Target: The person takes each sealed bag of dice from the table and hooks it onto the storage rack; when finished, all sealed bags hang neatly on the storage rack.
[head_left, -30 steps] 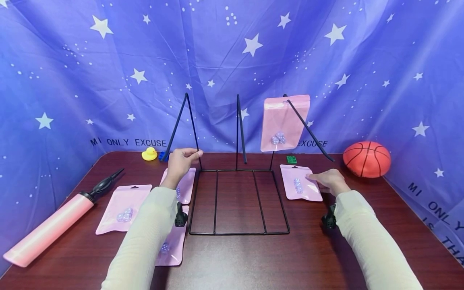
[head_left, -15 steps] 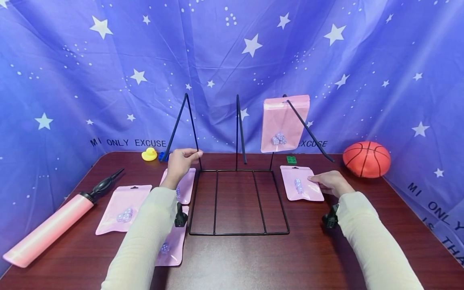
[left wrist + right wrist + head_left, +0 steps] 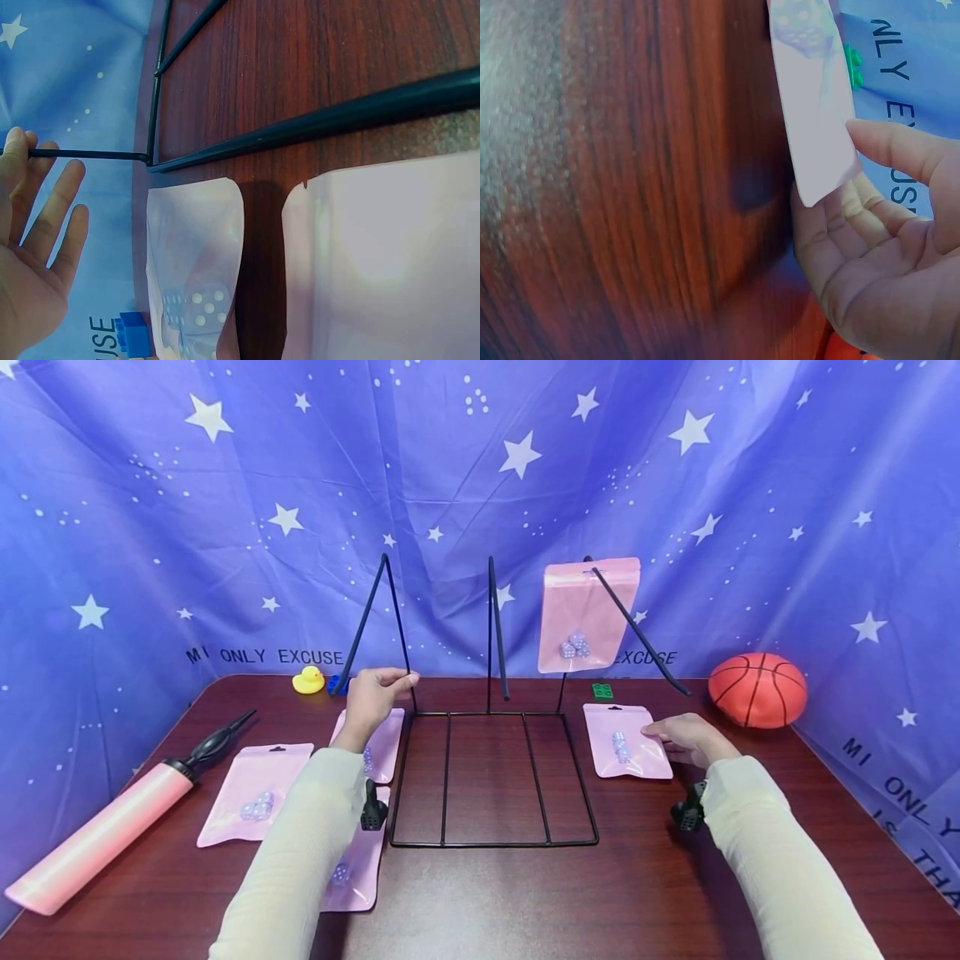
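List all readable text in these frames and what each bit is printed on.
"MI ONLY EXCUSE": star backdrop, low on the left, behind the table.
"EXCUSE": same backdrop, partly hidden behind the hanging pink pouch.
"MI ONLY" with a cut-off second line starting "IS THA": backdrop at the right edge.
"NLY" and "USE" fragments: backdrop in the wrist views.
Pouches, pump and basketball: no lettering legible.

We see a basketball (image 3: 757,688) far right of the wire rack (image 3: 491,777), a pink air pump (image 3: 105,827) far to its left, and a yellow rubber duck (image 3: 308,679) beyond its back left corner beside a blue block (image 3: 339,685). A green block (image 3: 602,690) sits past its back right corner, against the starry blue backdrop (image 3: 225,485).
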`<act>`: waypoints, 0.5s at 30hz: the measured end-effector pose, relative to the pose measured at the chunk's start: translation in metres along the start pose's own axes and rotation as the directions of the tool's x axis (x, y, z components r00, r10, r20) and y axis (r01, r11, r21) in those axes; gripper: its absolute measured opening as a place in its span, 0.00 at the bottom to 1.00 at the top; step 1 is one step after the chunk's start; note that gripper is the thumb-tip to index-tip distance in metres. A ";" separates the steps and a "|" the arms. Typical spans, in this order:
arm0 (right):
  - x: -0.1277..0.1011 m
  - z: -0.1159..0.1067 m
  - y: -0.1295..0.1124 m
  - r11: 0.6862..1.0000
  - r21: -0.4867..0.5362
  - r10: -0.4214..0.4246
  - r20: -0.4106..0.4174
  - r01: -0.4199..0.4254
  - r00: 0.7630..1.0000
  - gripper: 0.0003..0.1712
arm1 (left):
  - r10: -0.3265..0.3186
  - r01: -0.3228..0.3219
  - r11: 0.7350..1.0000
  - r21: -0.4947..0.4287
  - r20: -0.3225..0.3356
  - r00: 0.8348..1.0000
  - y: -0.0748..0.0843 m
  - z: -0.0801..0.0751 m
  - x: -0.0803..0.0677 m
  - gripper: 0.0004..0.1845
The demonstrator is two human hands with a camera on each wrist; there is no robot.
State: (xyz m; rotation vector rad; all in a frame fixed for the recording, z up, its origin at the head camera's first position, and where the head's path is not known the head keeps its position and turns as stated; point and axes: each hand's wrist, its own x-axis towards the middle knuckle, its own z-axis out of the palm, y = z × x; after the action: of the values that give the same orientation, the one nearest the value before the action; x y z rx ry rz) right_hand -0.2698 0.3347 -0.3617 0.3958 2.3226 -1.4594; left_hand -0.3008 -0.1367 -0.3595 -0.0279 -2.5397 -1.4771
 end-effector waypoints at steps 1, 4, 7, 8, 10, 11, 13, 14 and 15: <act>0.000 0.000 0.000 1.000 -0.001 0.000 -0.002 0.000 1.000 0.20 | 0.003 -0.003 1.000 0.000 -0.004 1.000 0.000 0.000 0.000 0.17; 0.000 0.000 0.001 1.000 -0.010 0.003 -0.011 -0.004 1.000 0.25 | 0.013 -0.013 1.000 -0.003 -0.010 1.000 0.000 0.000 0.000 0.17; 0.001 0.000 0.001 1.000 -0.028 0.003 -0.018 -0.003 1.000 0.30 | 0.013 -0.013 1.000 -0.004 -0.007 1.000 0.000 0.001 -0.001 0.17; 0.001 0.000 0.002 0.999 -0.036 -0.001 -0.016 0.001 1.000 0.31 | 0.010 -0.010 1.000 -0.006 -0.004 1.000 0.000 0.000 -0.001 0.17; 0.001 0.000 0.002 0.999 -0.044 -0.011 -0.011 0.010 1.000 0.33 | 0.004 -0.004 1.000 -0.006 0.002 1.000 0.000 0.000 0.000 0.17; 0.001 0.000 0.002 0.999 -0.049 -0.016 -0.006 0.016 1.000 0.34 | 0.001 -0.001 1.000 -0.008 0.005 1.000 0.000 0.000 0.000 0.17; 0.000 -0.001 0.003 0.998 -0.050 -0.024 0.003 0.024 1.000 0.34 | -0.006 0.007 1.000 -0.012 0.008 1.000 0.000 0.000 0.001 0.17; 0.000 -0.001 0.003 0.998 -0.048 -0.027 0.007 0.027 1.000 0.34 | -0.007 0.007 1.000 -0.010 0.009 1.000 0.000 0.000 0.001 0.17; 0.000 -0.001 0.003 0.999 -0.044 -0.028 0.010 0.028 1.000 0.34 | -0.007 0.007 1.000 -0.007 0.011 1.000 0.000 0.000 0.001 0.17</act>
State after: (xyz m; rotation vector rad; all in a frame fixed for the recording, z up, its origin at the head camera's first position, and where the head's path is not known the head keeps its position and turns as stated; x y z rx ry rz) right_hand -0.2687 0.3372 -0.3634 0.3449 2.3576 -1.4165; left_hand -0.3017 -0.1365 -0.3593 -0.0285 -2.5454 -1.4928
